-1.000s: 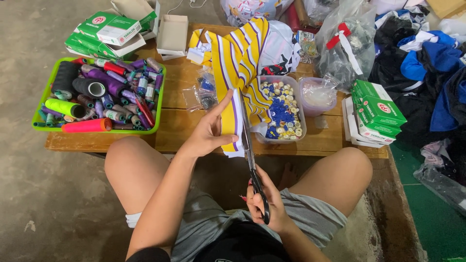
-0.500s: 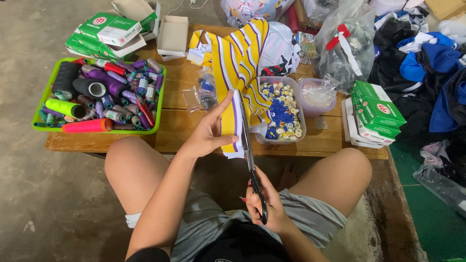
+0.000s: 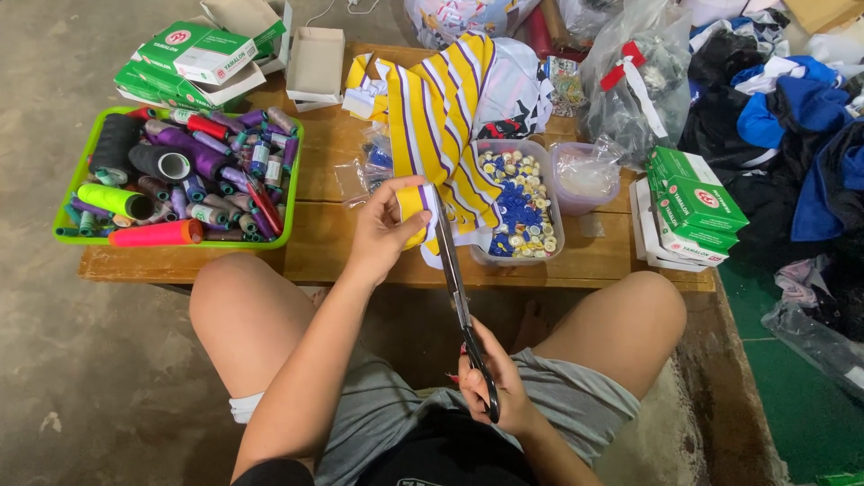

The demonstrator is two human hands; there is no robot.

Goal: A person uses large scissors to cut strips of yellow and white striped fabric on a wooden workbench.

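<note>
- Tabletop (image 3: 360,252): low wooden bench across the knees of the seated person, crowded with sewing goods.
- Striped cloth (image 3: 441,117): yellow, purple and white, draped from the far middle of the tabletop down to its near edge.
- Left arm reaches forward from the near left; left hand (image 3: 382,236) has its grip clamped on the near end of the striped cloth, thumb on top, holding the edge up.
- Right hand (image 3: 493,382) low between the thighs, fingers through the handles of the scissors (image 3: 457,288); grip closed round them. Blades point away, tip at the cloth edge just beside the left hand; whether the blades are apart, cannot tell.
- Green tray (image 3: 63,236), far left: thread spools in purple, black, pink, lime.
- Green-and-white boxes (image 3: 184,58), flat and rectangular, stacked far left behind the tray; a like stack (image 3: 693,202) at the right end.
- Open white carton (image 3: 317,63), far middle.
- Clear tub of buttons (image 3: 522,202), blue and cream, right of the cloth.
</note>
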